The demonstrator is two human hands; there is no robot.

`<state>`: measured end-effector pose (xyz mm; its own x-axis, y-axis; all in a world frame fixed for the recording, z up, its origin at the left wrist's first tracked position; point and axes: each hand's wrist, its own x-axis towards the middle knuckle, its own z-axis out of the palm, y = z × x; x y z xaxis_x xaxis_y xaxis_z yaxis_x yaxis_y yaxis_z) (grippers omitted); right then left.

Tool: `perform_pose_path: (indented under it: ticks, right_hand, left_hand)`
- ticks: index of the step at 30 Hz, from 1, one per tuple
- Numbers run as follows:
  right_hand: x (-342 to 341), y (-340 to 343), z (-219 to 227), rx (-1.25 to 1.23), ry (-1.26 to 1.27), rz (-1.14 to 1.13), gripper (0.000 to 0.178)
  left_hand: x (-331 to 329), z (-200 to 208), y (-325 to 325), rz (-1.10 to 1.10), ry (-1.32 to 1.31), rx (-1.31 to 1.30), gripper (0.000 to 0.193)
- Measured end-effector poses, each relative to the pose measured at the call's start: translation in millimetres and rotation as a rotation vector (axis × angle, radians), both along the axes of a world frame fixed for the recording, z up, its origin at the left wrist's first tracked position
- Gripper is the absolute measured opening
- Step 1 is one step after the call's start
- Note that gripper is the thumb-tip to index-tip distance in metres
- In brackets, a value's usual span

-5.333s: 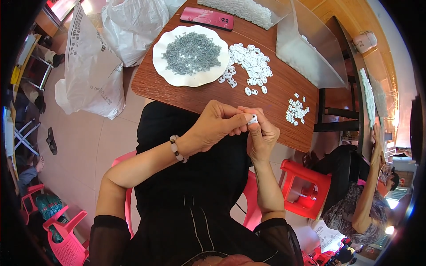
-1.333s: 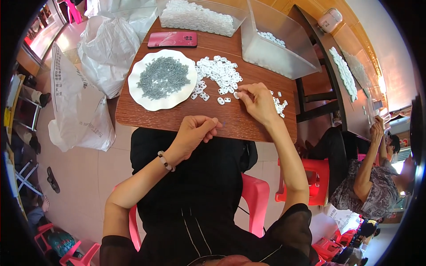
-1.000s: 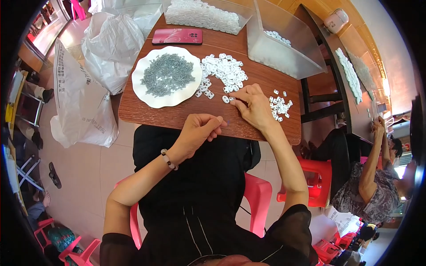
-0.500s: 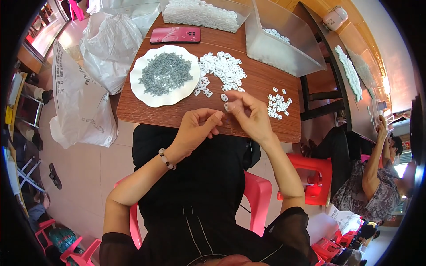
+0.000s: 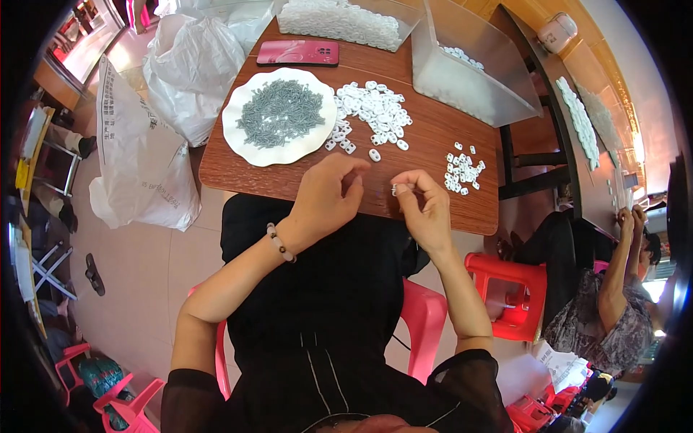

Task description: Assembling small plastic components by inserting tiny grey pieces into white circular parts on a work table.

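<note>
Pinches a small white piece (image 5: 395,190) with the right hand (image 5: 426,213), holds the left hand (image 5: 325,195) loosely parted, right of a white sack (image 5: 141,162) bearing dark print (image 5: 109,115).

White sacks (image 5: 144,160) slump left of a pink phone (image 5: 298,53), a red stool (image 5: 507,273) farther right.

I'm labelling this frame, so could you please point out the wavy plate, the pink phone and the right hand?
Wavy plate (image 5: 267,155): head view, bare lower rim.
Pink phone (image 5: 297,53): head view, back cover.
Right hand (image 5: 430,219): head view, its middle.
</note>
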<state>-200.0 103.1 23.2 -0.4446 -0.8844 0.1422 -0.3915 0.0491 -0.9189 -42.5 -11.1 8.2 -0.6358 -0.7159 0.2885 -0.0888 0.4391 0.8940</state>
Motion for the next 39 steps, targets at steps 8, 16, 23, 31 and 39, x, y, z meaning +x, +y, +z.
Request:
perform_pose_path:
  ticks: [8,16,23,31,39]
  right_hand:
    - [-12.1,10.0,-1.6,0.031,-0.094,0.01,0.012]
    - [-14.2,14.9,-4.2,0.041,-0.159,-0.007,0.013]
    - [-16.2,9.1,-10.9,0.024,-0.068,0.001,0.009]
    - [-13.1,0.2,-15.9,0.034,0.061,-0.036,0.012]
    - [-10.4,1.5,-13.3,0.068,0.145,-0.049,0.017]
  left_hand:
    - [-37.2,-11.1,-14.9,0.097,-0.114,-0.41,0.02]
    - [-45.5,-19.3,-17.5,0.056,-0.152,-0.485,0.017]
    - [-33.8,-19.1,-15.1,0.011,-0.086,-0.453,0.016]
    - [-21.7,-10.6,-10.3,-0.021,-0.055,-0.378,0.02]
    - [-33.2,-6.3,-30.2,0.058,-0.059,-0.433,0.014]
